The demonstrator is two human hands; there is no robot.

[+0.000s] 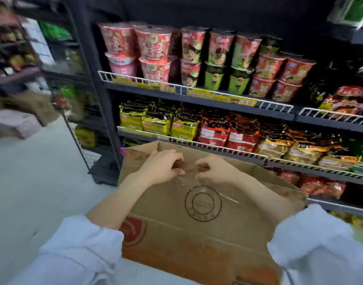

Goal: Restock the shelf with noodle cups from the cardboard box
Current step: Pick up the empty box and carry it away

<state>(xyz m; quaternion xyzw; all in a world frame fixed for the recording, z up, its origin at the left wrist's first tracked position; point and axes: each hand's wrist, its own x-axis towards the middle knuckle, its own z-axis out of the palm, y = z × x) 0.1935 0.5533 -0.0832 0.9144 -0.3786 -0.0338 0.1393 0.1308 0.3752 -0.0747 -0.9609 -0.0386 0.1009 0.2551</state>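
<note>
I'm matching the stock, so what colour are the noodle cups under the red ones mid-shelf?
Bright green cups with dark lids, seen in the head view.

Yellow-green noodle packets (156, 122) lie on a lower tier, with red packets (228, 134) beside them and orange-and-black packets (295, 147) further right; yellow price labels (221, 96) run along a rail; a wire rack (73, 103) of blurred goods stands at left; pale floor (32, 182) spreads below; a green-and-white carton (353, 11) sits top right.
</note>
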